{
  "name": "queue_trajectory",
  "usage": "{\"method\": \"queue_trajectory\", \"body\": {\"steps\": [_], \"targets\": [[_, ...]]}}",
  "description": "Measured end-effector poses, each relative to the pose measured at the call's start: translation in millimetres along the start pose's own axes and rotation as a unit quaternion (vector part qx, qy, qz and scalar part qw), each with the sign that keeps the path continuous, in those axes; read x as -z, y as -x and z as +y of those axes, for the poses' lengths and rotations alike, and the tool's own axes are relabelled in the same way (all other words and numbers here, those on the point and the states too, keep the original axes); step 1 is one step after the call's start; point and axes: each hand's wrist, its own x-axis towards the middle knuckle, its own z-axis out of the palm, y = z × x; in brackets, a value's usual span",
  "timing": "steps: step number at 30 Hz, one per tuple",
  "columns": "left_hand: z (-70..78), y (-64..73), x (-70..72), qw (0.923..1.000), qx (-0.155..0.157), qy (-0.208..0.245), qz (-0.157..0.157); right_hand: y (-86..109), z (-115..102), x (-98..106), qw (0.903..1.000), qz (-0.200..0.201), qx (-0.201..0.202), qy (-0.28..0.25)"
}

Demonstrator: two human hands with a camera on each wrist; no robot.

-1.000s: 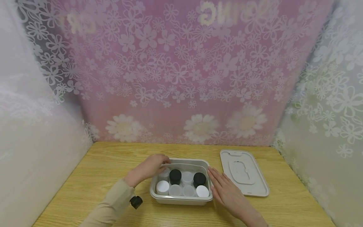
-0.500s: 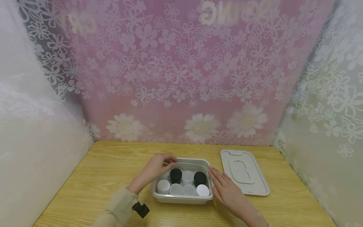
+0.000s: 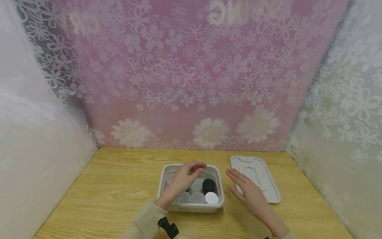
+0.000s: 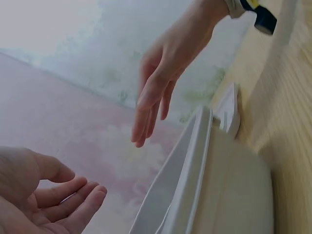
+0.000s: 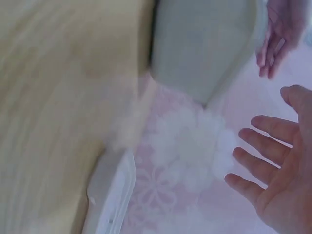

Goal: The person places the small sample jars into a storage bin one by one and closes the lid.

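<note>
A white plastic box [image 3: 191, 208] stands on the table, with several round jars inside. A black-lidded jar [image 3: 209, 186] and a white-lidded jar [image 3: 212, 198] show at its right end, beside clear-lidded jars [image 3: 197, 198]. My left hand [image 3: 185, 177] is over the box, fingers loosely bent and holding nothing, and it hides the jars at the left. Off the box's right side is my right hand [image 3: 246, 189], its fingers extended and nothing in them. In the right wrist view the right hand [image 5: 278, 156] is spread beside the box wall [image 5: 204, 44].
The box's white lid [image 3: 270, 187] lies flat on the wooden table [image 3: 125, 186], right of the box and partly behind the right hand. A pink flowered curtain [image 3: 179, 83] hangs behind the table, with pale sheets at both sides.
My left hand has moved right from the box's far left corner to above its middle. The right hand has come away from the box's right rim, slightly to the right.
</note>
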Motion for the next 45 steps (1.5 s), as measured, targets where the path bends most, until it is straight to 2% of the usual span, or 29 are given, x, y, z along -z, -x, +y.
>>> {"method": "queue_trajectory", "body": {"steps": [6, 11, 14, 18, 20, 21, 25, 32, 37, 40, 45], "targets": [[9.1, -9.5, -27.0, 0.994, 0.03, 0.104, -0.016, 1.6, 28.6, 23.6, 0.9969, 0.032, -0.065, -0.031], [15.6, -17.6, -52.4, 0.9871, 0.056, 0.149, -0.009, 8.9, 58.5, 37.2, 0.9818, 0.01, -0.163, -0.097], [18.1, -23.9, -66.6, 0.981, 0.071, 0.18, -0.004, 14.3, 79.3, 43.2, 0.963, -0.017, -0.215, -0.162], [21.9, -34.8, -81.6, 0.9739, 0.097, 0.205, -0.003, 22.2, 108.5, 51.0, 0.9225, -0.051, -0.273, -0.268], [24.9, -41.6, -87.2, 0.9708, 0.11, 0.213, -0.007, 26.0, 122.4, 54.8, 0.9039, -0.061, -0.299, -0.3], [26.7, -45.1, -89.7, 0.9686, 0.117, 0.219, -0.01, 28.0, 129.1, 56.6, 0.8982, -0.065, -0.306, -0.309], [32.2, -59.2, -99.0, 0.9568, 0.162, 0.241, -0.021, 34.3, 152.0, 60.8, 0.8818, -0.077, -0.338, -0.319], [27.0, -77.1, -114.1, 0.9344, 0.239, 0.262, -0.038, 43.4, 173.2, 60.1, 0.8793, -0.104, -0.368, -0.284], [23.0, -88.5, -120.2, 0.9201, 0.291, 0.261, -0.021, 45.2, 181.6, 57.9, 0.8626, -0.131, -0.405, -0.274], [20.5, -92.9, -123.9, 0.917, 0.307, 0.254, -0.017, 46.6, 185.0, 57.2, 0.8549, -0.149, -0.413, -0.277], [16.1, -97.9, -132.9, 0.9183, 0.319, 0.234, -0.012, 51.2, 190.1, 56.8, 0.8419, -0.163, -0.416, -0.302]]}}
